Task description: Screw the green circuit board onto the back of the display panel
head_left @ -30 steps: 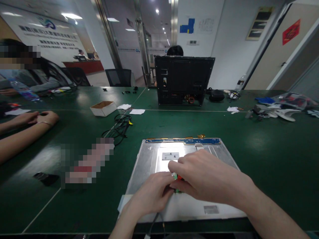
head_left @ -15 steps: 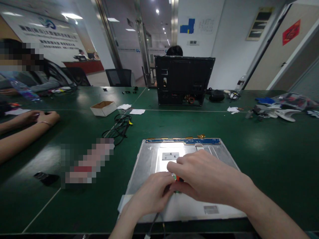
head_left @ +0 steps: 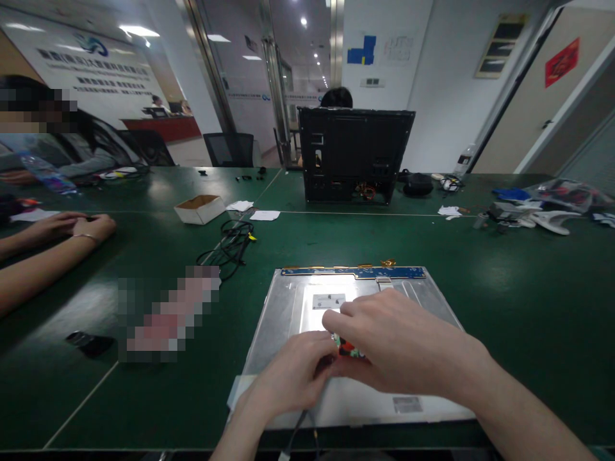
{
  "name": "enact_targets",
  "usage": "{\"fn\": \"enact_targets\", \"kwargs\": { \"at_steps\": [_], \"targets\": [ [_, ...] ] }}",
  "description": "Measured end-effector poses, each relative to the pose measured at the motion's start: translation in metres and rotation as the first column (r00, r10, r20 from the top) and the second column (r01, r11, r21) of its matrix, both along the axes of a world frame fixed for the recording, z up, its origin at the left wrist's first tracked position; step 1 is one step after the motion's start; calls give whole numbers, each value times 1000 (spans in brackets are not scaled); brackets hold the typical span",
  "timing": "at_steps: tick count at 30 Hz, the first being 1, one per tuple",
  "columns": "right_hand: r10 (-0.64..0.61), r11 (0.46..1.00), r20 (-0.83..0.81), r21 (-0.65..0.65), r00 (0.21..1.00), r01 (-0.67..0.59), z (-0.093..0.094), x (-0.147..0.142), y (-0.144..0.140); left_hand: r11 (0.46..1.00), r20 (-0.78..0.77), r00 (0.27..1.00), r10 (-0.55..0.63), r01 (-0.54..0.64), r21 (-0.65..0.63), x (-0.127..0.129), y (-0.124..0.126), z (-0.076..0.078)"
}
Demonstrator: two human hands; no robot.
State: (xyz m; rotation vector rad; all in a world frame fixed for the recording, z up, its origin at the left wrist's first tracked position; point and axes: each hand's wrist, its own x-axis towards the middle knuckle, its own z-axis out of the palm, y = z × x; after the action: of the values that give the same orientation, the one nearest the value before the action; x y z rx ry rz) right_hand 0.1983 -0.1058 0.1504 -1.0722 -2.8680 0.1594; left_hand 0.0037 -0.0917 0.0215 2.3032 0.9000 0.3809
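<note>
Two bare hands meet over the middle of a flat metal panel lying on a green table. The left hand is curled, its fingertips pinched in toward a small red and green part that sits on the panel between the two hands. The right hand arches over the same part with bent fingers closed down on it from above, thumb underneath; most of the part is hidden by the fingers, so its shape cannot be told. A thin dark cable runs from under the left hand toward the near edge of the table.

Just beyond the right hand's fingertips is a white label on the panel, and past that a blue strip along the panel's far edge. Farther off to the left of the hands lie a coil of black cable and an open cardboard box. Straight ahead, well apart, stands a black monitor housing. At the far left, another person's hands rest together on the table.
</note>
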Motion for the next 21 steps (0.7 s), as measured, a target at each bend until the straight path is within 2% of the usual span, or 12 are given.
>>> {"fn": "enact_targets", "kwargs": {
  "at_steps": [5,13,21],
  "targets": [
    [-10,1000,34,15,999,10,-1,-1,1,1000,15,1000,4,-4,12,0,0,-1],
    [24,1000,-9,12,1000,-24,0,0,-3,1000,7,1000,20,-20,10,-2,0,-5],
    [-20,999,24,29,1000,19,-1,0,-2,1000,2,1000,4,-4,-2,-1,0,1]
  ]
}}
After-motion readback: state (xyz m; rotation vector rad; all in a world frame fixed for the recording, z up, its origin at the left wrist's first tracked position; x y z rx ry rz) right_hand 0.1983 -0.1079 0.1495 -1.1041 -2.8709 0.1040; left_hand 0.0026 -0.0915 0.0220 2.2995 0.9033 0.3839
